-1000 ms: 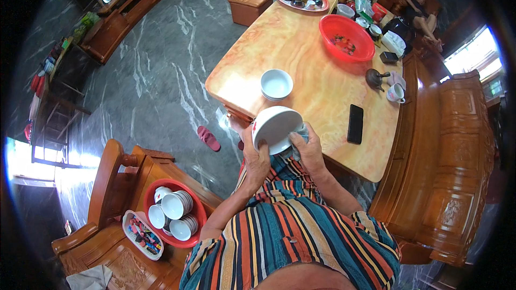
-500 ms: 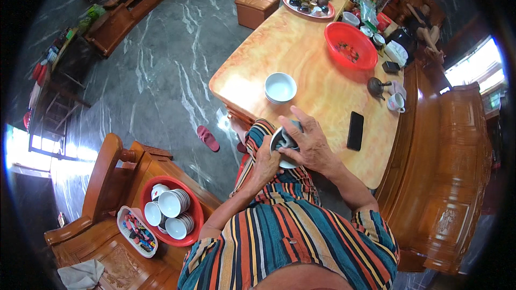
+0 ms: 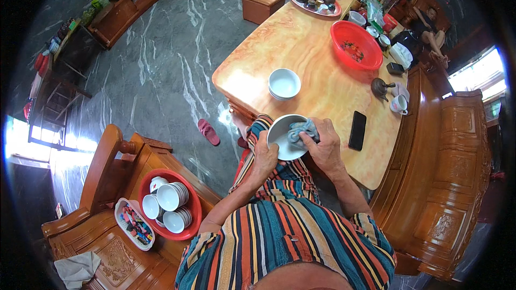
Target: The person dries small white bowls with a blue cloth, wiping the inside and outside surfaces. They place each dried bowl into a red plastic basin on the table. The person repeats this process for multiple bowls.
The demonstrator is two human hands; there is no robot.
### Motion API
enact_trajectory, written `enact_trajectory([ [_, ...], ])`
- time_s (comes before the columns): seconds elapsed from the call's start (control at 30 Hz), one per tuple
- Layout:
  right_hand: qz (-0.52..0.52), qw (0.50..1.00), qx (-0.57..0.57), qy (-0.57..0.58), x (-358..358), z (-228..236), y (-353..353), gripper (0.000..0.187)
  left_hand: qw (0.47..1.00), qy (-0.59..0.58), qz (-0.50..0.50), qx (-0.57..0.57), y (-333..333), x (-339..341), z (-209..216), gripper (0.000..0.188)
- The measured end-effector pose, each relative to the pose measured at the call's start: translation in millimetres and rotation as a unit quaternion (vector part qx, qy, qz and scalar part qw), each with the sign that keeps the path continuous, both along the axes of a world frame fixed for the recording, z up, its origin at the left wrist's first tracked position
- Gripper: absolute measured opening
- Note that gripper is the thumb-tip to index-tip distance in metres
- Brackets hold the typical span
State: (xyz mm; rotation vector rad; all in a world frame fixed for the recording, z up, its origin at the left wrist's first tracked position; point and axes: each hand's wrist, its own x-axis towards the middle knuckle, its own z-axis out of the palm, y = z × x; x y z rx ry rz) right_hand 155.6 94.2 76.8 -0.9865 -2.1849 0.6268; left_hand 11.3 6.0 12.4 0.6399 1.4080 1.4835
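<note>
Over my lap, my left hand (image 3: 265, 157) grips the near-left rim of a white bowl (image 3: 280, 149), thumb inside it. The bowl is tilted so its inside faces up. My right hand (image 3: 326, 147) is closed on a bunched blue-grey cloth (image 3: 302, 132), which lies against the inner right wall of the bowl. On the table just beyond stand white bowls (image 3: 284, 84), nested in a short stack. To my left, a red basin (image 3: 197, 224) on the wooden bench holds several stacks of white bowls (image 3: 172, 197).
A black phone (image 3: 357, 130) lies on the marbled table (image 3: 252, 64) to the right. Farther back are a red basin (image 3: 344, 32), a dark teapot (image 3: 379, 88), a white cup (image 3: 399, 104) and a tray of jars (image 3: 314, 15). A person (image 3: 428, 28) sits far right.
The bowl has turned from edge-on to face upward, showing its inside. My right hand has moved right and down with the cloth, off the bowl's far rim.
</note>
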Motion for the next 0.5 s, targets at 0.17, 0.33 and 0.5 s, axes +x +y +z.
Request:
enact_trajectory([
  [0.17, -0.002, 0.948, -0.206, 0.241, 18, -8, 6, 0.02, 1.0, 0.007, -0.003, -0.01, -2, 3, 2, 0.026],
  [0.33, -0.081, 0.957, 0.027, 0.278, 23, 16, 14, 0.023, 0.998, -0.054, 0.005, -0.038, -4, -2, -13, 0.027],
  [0.5, 0.055, 0.979, 0.198, -0.002, 0, 2, -12, 0.043, 0.994, -0.087, -0.069, 0.004, -2, 4, 7, 0.045],
])
